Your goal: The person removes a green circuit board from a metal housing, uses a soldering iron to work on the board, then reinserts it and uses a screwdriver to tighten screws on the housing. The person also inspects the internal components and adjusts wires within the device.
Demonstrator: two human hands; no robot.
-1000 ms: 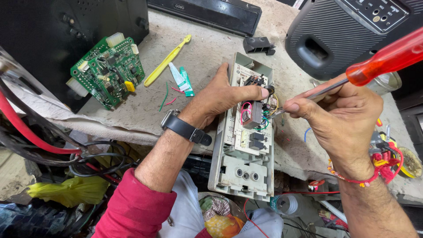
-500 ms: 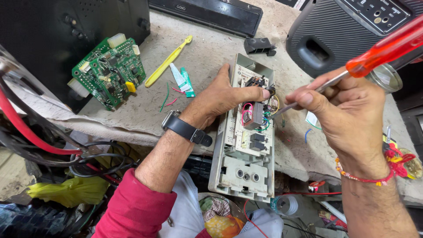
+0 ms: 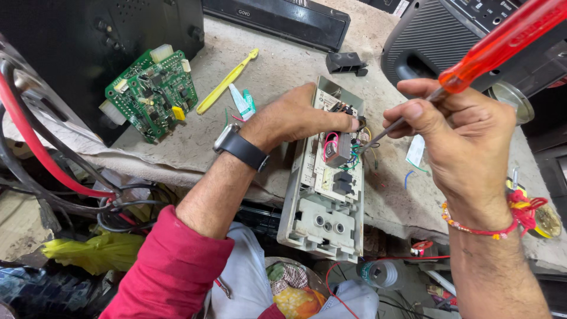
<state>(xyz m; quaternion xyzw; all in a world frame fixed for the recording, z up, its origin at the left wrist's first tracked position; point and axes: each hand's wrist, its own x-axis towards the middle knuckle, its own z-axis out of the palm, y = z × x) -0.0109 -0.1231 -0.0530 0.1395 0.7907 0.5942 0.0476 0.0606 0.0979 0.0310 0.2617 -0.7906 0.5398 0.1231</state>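
An open grey plastic device (image 3: 322, 220) with a beige circuit board, dark relays and coloured wires lies over the bench's front edge. My left hand (image 3: 293, 116), with a dark watch on its wrist, lies on top of the device, fingertips pressed on the board. My right hand (image 3: 458, 133) grips a screwdriver with a clear red handle (image 3: 502, 41); its metal shaft slants down left and the tip touches the wires at the board's right edge.
A green circuit board (image 3: 155, 93) leans against a black box at the left. A yellow toothbrush (image 3: 227, 81) and a small tube lie on the cloth-covered bench. A black speaker (image 3: 425, 35) stands at the back right. Red and black cables (image 3: 41, 153) hang at the left.
My right hand has shifted a little up and right with the screwdriver, whose handle now tilts higher. My left hand has stayed on the device.
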